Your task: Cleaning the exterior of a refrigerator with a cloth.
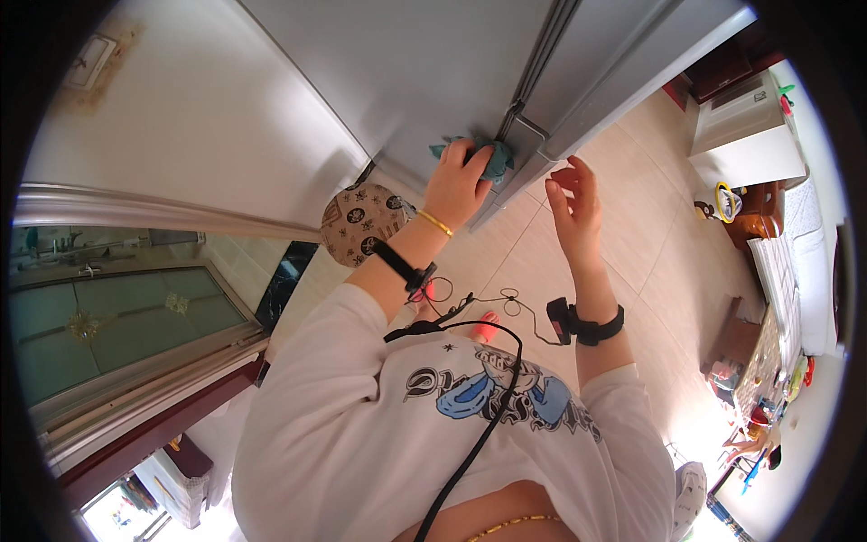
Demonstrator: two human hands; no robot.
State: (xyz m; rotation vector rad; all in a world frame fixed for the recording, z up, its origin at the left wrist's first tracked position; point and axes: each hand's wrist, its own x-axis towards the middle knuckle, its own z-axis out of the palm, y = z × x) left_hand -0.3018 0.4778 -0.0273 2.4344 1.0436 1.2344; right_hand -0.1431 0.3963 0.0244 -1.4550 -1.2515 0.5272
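My left hand [460, 181] grips a crumpled teal cloth [500, 161] and presses it to the smooth grey front [433, 61] of a tall appliance that looks like a refrigerator. Part of the cloth is hidden under the fingers. A dark vertical seam [542, 57] runs down the grey front, and from it hangs a thin bent metal loop [535, 127]. Just below the loop's lower end is my right hand [576, 206], its fingers loosely curled and apart from the thumb. Nothing shows in it; whether a fingertip touches the loop, I cannot tell.
A round stool with a patterned cover [362, 223] stands at left by the white wall panel [196, 108]. A sliding glass door [135, 318] lies further left. Thin cables [474, 298] hang before my shirt above the tiled floor [630, 223]. At right are a white cabinet [738, 129] and a sofa [806, 257].
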